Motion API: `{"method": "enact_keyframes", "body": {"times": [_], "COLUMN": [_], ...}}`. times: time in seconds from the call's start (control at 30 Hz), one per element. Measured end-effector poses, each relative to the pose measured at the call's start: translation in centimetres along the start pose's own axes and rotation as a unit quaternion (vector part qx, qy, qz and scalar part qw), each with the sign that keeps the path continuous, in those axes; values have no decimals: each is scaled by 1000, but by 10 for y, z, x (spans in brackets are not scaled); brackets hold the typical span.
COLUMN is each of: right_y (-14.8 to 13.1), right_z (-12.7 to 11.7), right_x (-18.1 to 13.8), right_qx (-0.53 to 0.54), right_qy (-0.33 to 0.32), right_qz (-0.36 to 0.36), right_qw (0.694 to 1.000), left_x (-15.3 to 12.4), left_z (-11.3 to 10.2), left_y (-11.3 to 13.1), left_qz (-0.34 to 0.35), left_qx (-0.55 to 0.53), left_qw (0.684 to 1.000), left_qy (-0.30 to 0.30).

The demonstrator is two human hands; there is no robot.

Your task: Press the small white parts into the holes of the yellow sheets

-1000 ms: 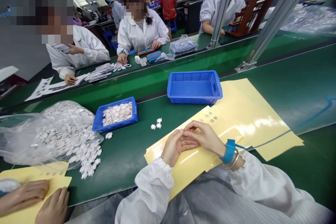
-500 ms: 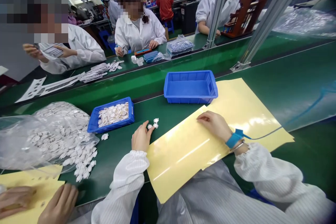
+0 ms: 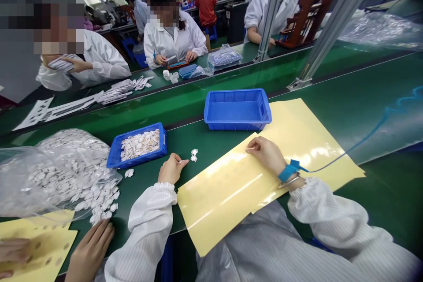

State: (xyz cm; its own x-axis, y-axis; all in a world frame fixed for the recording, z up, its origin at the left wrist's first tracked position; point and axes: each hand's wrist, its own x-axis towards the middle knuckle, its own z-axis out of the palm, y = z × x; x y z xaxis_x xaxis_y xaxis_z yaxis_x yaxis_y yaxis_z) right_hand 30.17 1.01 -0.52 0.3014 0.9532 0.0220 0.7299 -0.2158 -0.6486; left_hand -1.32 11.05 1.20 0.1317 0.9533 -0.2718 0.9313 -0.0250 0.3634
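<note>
The left hand point(image 3: 172, 169) rests on the green counter point(image 3: 218, 147), its fingertips drawn together just beside two small white die-cut pieces point(image 3: 194, 155); whether they pinch anything is too small to tell. The right hand point(image 3: 267, 155) lies loosely open on a yellow backing sheet point(image 3: 224, 198), a blue antistatic wrist strap point(image 3: 288, 172) around its wrist. A blue plastic tray point(image 3: 163, 145) heaped with white pieces sits near the left hand.

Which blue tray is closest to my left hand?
The smaller blue plastic tray, heaped with white parts, just beyond your left hand; the larger blue tray sits farther off, beside the yellow sheet.
</note>
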Motion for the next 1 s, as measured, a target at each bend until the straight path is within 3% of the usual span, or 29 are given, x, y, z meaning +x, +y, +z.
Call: {"method": "enact_keyframes", "body": {"times": [0.1, 0.2, 0.27, 0.33, 0.4, 0.5, 0.7, 1.0], "right_y": [-1, -2, -2, -1, -2, -12, -44, -45], "right_z": [2, 2, 1, -1, -3, -4, 14, 27], "right_x": [0, 0, 0, -1, -3, -11, -35, -40], "right_qx": [3, 25, 47, 85, 147, 240, 349, 336], "right_qy": [0, -5, -4, 1, 8, 12, -122, -144], "right_qz": [-4, 6, 14, 16, 19, 16, 15, 6], "right_qw": [1000, 1000, 999, 996, 989, 971, 929, 931], "left_x": [1, -9, -21, -36, -49, -62, -67, -70], "left_z": [-3, -3, -2, 3, 13, 32, 56, 60], "left_y": [-1, 5, 16, 32, 49, 72, 88, 90], "left_qz": [-2, 0, -13, -28, -32, -39, -33, -39], "left_qx": [-22, -169, -333, -466, -536, -570, -538, -548], "left_qw": [1000, 986, 940, 872, 818, 781, 809, 808], "left_qy": [13, -13, -75, -149, -207, -252, -234, -210]}}
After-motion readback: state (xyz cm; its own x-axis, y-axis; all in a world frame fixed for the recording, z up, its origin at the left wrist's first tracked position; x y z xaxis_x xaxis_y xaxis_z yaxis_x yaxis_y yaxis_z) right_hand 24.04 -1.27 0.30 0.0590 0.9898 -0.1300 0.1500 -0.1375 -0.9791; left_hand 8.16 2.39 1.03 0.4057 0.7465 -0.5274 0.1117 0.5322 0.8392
